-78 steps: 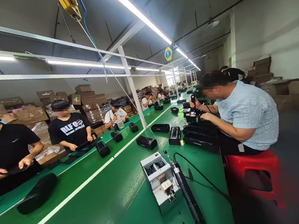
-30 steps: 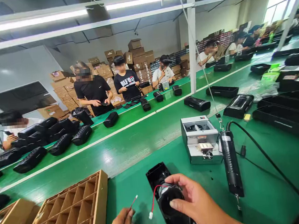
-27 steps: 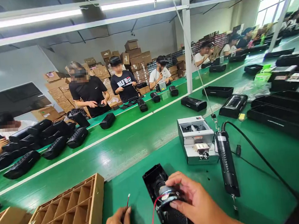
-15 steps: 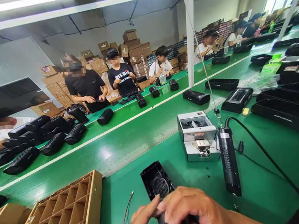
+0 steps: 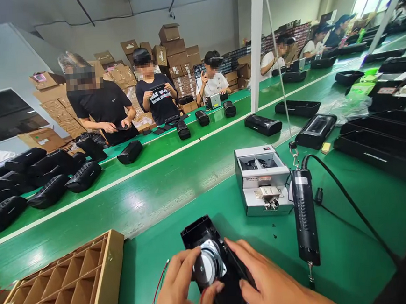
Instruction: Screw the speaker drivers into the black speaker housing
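The round speaker driver (image 5: 208, 267) now sits in the open black speaker housing (image 5: 215, 263) at the near edge of the green worktop (image 5: 178, 196). Half a second ago both hands were bunched over a driver held low in front of the housing, whose round grille opening still showed bare; now that opening is covered by the driver's silvery back, so the part looks seated, or very nearly so.

The left hand (image 5: 181, 294) pinches the driver's rim between thumb and forefinger. The right hand (image 5: 270, 287) lies spread along the housing's right side, fingers steadying it — no tool in either hand.

The red and black lead wires (image 5: 160, 282) trail loose to the left, not plugged into anything visible. The electric screwdriver (image 5: 305, 221) hangs untouched on its cord to the right, beside the grey screw feeder (image 5: 263, 180). A cardboard divider tray (image 5: 59, 289) lies at the left.
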Motion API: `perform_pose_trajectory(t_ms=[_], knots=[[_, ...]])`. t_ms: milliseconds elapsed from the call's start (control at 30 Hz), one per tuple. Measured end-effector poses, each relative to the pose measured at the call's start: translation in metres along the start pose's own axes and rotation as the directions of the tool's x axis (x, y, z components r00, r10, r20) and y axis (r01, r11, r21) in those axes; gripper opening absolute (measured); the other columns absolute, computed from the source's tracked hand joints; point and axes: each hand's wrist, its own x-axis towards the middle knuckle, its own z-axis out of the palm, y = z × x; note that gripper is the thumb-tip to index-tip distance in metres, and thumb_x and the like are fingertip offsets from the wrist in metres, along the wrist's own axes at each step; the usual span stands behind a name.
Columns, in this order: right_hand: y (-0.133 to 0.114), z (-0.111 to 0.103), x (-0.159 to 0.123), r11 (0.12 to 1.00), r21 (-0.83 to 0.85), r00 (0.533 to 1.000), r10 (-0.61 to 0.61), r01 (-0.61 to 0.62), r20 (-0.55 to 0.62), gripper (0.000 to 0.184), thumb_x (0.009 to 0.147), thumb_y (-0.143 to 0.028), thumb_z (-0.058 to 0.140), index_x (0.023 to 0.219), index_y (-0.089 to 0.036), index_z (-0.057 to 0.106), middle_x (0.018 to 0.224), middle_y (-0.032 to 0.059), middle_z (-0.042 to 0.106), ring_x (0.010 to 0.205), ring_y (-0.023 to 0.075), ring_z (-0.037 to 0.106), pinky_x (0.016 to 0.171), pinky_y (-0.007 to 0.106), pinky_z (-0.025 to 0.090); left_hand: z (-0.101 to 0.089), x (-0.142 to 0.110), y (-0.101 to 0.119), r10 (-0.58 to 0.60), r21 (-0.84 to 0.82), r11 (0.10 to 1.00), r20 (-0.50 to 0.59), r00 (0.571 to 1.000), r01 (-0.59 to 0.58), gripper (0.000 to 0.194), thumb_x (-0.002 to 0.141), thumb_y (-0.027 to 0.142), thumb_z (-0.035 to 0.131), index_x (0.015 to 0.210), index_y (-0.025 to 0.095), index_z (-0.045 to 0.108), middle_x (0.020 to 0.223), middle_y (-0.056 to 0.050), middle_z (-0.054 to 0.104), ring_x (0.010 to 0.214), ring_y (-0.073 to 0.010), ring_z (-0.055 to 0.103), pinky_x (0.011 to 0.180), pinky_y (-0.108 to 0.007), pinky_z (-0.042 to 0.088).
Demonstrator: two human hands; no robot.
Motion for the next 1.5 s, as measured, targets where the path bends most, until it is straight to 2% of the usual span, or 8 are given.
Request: perform_pose_trajectory(t_ms=[100, 167, 300, 433, 667, 1233, 1433, 1500], knots=[[0.004, 0.0, -0.006, 1.0, -0.013, 0.999, -0.019, 0.02, 0.03, 0.09, 0.075, -0.002, 0.054, 0.164, -0.012, 0.043, 0.159, 0.0188, 0.05, 0.144, 0.0306, 0.058, 0.127, 0.043, 0.044, 0.012, 0.01, 0.007, 0.01, 0.052, 0.999, 0.027, 1.0, -0.011, 0.057, 0.075, 0.012, 0.082, 0.126, 0.034, 0.069, 0.114, 0.002, 0.076, 0.105, -0.024, 0.074, 0.129, -0.05, 0.029], [0.011, 0.001, -0.015, 1.0, -0.017, 0.999, 0.011, -0.01, 0.051, 0.092, 0.073, -0.003, 0.054, 0.164, -0.013, 0.045, 0.167, 0.0184, 0.043, 0.146, 0.0336, 0.057, 0.128, 0.044, 0.043, 0.017, 0.011, 0.012, 0.052, 0.111, 0.992, 0.047, 0.998, -0.057, 0.063, 0.067, 0.006, 0.08, 0.122, 0.035, 0.07, 0.11, 0.007, 0.078, 0.102, -0.0205, 0.075, 0.135, -0.046, 0.005], [0.023, 0.005, -0.03, 0.998, 0.0, 0.994, 0.062, -0.062, 0.088, 0.098, 0.071, -0.005, 0.054, 0.167, -0.011, 0.039, 0.175, 0.0165, 0.031, 0.152, 0.037, 0.05, 0.128, 0.048, 0.043, 0.017, 0.004, 0.018, 0.158, 0.301, 0.937, 0.098, 0.983, -0.18, 0.057, 0.06, 0.012, 0.082, 0.114, 0.029, 0.071, 0.1, 0.006, 0.078, 0.099, -0.0217, 0.075, 0.134, -0.04, -0.004], [0.026, 0.007, -0.034, 0.996, 0.017, 0.989, 0.089, -0.091, 0.118, 0.098, 0.073, -0.007, 0.055, 0.169, -0.015, 0.036, 0.177, 0.012, 0.029, 0.153, 0.0368, 0.048, 0.127, 0.048, 0.046, 0.017, 0.001, 0.021, 0.05, 0.365, 0.925, 0.153, 0.987, -0.104, 0.052, 0.062, 0.013, 0.082, 0.112, 0.027, 0.075, 0.101, 0.002, 0.08, 0.11, -0.0287, 0.073, 0.134, -0.047, -0.009], [0.025, 0.011, -0.039, 0.998, 0.045, 0.995, 0.048, -0.052, 0.082, 0.097, 0.075, -0.012, 0.056, 0.17, -0.022, 0.037, 0.176, 0.0078, 0.033, 0.152, 0.0359, 0.05, 0.12, 0.041, 0.053, 0.024, 0.005, 0.025, -0.112, 0.352, 0.935, 0.167, 0.979, 0.047, 0.052, 0.067, 0.005, 0.075, 0.114, 0.028, 0.077, 0.101, 0.003, 0.079, 0.112, -0.0279, 0.072, 0.134, -0.055, -0.004], [0.025, 0.013, -0.038, 0.998, 0.065, 0.999, 0.016, -0.019, 0.046, 0.103, 0.069, -0.005, 0.055, 0.17, -0.023, 0.037, 0.175, 0.0079, 0.034, 0.148, 0.0399, 0.054, 0.115, 0.045, 0.058, 0.028, 0.002, 0.024, -0.061, 0.456, 0.889, 0.229, 0.972, -0.052, 0.055, 0.074, 0.007, 0.071, 0.126, 0.025, 0.072, 0.107, -0.005, 0.074, 0.108, -0.0306, 0.07, 0.125, -0.071, 0.024], [0.021, 0.019, -0.041, 0.999, 0.023, 0.999, -0.029, 0.028, 0.035, 0.098, 0.075, -0.005, 0.057, 0.17, -0.022, 0.036, 0.173, 0.0121, 0.038, 0.138, 0.0367, 0.064, 0.107, 0.04, 0.063, 0.033, -0.01, 0.016, -0.14, 0.565, 0.821, 0.062, 0.988, 0.081, 0.048, 0.073, 0.025, 0.087, 0.119, 0.034, 0.082, 0.157, -0.018, 0.035, 0.132, -0.0563, 0.048, 0.101, -0.086, 0.047], [0.028, 0.016, -0.05, 0.995, 0.004, 0.988, -0.098, 0.099, -0.119, 0.086, 0.087, -0.01, 0.058, 0.168, -0.031, 0.038, 0.166, 0.011, 0.047, 0.113, 0.0291, 0.075, 0.093, 0.038, 0.067, 0.038, -0.02, 0.002, -0.153, 0.487, 0.868, 0.08, 0.985, 0.095, 0.049, 0.077, 0.026, 0.086, 0.125, 0.031, 0.08, 0.168, -0.018, 0.021, 0.135, -0.0561, 0.051, 0.102, -0.08, 0.052]])
